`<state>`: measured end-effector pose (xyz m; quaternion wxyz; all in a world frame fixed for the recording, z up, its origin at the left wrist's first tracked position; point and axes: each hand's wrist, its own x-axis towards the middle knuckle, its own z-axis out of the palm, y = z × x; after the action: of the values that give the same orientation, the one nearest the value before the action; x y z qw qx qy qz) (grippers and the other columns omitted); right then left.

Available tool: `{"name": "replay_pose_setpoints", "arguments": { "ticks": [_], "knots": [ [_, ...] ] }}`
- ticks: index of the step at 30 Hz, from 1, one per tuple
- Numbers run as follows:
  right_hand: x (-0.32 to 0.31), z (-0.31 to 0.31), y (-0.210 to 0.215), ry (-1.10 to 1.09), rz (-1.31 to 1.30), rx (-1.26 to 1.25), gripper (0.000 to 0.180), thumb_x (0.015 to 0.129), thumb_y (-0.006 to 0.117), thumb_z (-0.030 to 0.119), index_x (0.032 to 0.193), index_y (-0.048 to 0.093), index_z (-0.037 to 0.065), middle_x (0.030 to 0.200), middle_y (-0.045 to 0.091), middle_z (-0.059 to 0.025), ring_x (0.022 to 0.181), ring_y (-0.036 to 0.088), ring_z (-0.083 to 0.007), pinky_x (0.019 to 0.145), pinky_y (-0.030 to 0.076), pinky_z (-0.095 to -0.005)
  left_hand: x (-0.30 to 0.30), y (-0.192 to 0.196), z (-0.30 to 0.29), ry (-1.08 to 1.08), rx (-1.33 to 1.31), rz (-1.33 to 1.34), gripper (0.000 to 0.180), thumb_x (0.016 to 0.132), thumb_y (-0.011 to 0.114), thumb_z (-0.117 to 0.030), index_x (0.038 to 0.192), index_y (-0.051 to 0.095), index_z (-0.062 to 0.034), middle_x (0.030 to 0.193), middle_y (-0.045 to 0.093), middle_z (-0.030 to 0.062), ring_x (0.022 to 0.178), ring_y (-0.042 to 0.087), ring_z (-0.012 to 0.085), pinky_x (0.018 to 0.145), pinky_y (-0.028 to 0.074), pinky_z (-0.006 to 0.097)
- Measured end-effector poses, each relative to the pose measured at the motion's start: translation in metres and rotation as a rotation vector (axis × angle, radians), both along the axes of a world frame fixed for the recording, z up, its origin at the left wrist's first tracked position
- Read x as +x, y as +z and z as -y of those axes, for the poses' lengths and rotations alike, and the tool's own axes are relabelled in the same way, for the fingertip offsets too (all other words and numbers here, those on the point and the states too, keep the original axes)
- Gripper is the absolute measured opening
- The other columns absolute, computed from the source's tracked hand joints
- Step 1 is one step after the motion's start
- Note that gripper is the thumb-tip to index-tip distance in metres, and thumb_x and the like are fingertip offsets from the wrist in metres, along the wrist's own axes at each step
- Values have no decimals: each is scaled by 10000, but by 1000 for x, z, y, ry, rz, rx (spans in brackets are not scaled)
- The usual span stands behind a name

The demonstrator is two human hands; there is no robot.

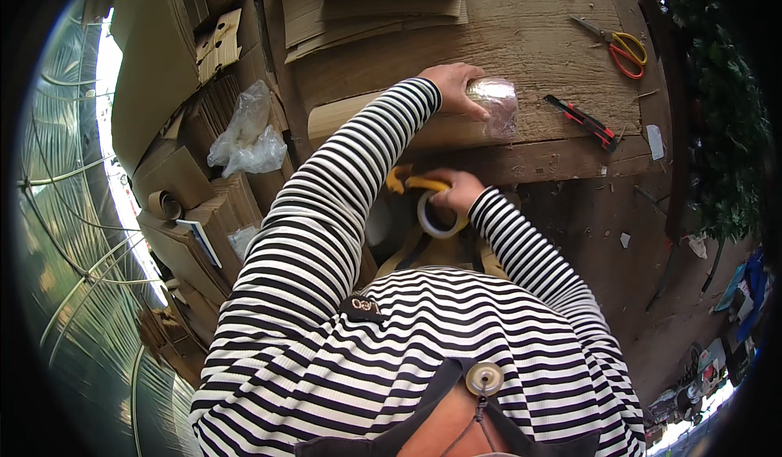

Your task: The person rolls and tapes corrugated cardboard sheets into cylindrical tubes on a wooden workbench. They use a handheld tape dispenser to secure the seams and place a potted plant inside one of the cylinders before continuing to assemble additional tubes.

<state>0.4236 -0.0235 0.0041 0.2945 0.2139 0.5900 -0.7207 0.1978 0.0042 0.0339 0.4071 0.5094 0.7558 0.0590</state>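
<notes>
A long tan cardboard package [326, 121] lies along the near edge of the wooden table. Its right end is wrapped in shiny clear film [498, 103]. My left hand [458, 84] presses on top of it, thumb and fingers curved over the part beside the film. Below the table edge, my right hand [461, 193] grips a yellow tape dispenser [428, 183] with a roll of tape [440, 221] on it. The dispenser's front end is slightly blurred. My left sleeve covers part of the package.
Scissors [621, 50] with red and yellow handles and a red-black utility knife [582, 123] lie on the wooden table [538, 25]. Flat cardboard sheets [383, 17] are stacked at the back. Folded cardboard and a crumpled clear plastic bag [248, 135] stand at the left.
</notes>
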Motion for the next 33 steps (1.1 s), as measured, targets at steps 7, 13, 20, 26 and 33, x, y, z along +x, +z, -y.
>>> {"name": "replay_pose_setpoints", "arguments": {
  "ticks": [7, 13, 20, 26, 33],
  "knots": [
    [78, 3, 23, 99, 139, 204, 661, 824, 798, 194, 1444, 597, 81, 1262, 708, -178, 1104, 696, -268, 1008, 530, -335, 60, 12, 43, -312, 283, -438, 1078, 729, 881, -495, 1597, 333, -165, 1644, 321, 152, 1526, 302, 363, 1226, 264, 579],
    [149, -31, 4, -275, 222, 405, 654, 809, 812, 220, 1420, 610, 106, 1250, 724, -174, 1109, 714, -282, 1010, 534, -343, 35, 0, 104, -140, 302, -416, 1105, 688, 920, -417, 1595, 336, -173, 1640, 321, 161, 1527, 289, 383, 1236, 260, 574],
    [182, -36, 55, -560, 276, 626, 690, 771, 825, 179, 1414, 606, 59, 1306, 702, -175, 1174, 694, -267, 1043, 516, -337, -128, -19, 304, 312, 373, -474, 753, 887, 750, -167, 1554, 407, -106, 1519, 509, 187, 1397, 499, 352, 1181, 412, 421],
    [181, -14, 80, -545, 258, 683, 702, 773, 827, 239, 1425, 608, 95, 1295, 707, -172, 1174, 690, -281, 1042, 515, -344, -164, -69, 334, 422, -24, -194, 1010, 802, 763, -56, 1649, 226, -178, 1590, 402, 243, 1483, 382, 396, 1233, 348, 430],
    [201, -1, 99, -795, 76, 600, 692, 776, 825, 158, 1421, 604, 39, 1295, 700, -120, 1151, 676, -183, 1010, 522, -297, -157, -3, 280, 483, 401, 119, 788, 982, 630, -217, 1647, 216, -135, 1629, 366, 250, 1524, 352, 379, 1236, 316, 415]
  ]
}}
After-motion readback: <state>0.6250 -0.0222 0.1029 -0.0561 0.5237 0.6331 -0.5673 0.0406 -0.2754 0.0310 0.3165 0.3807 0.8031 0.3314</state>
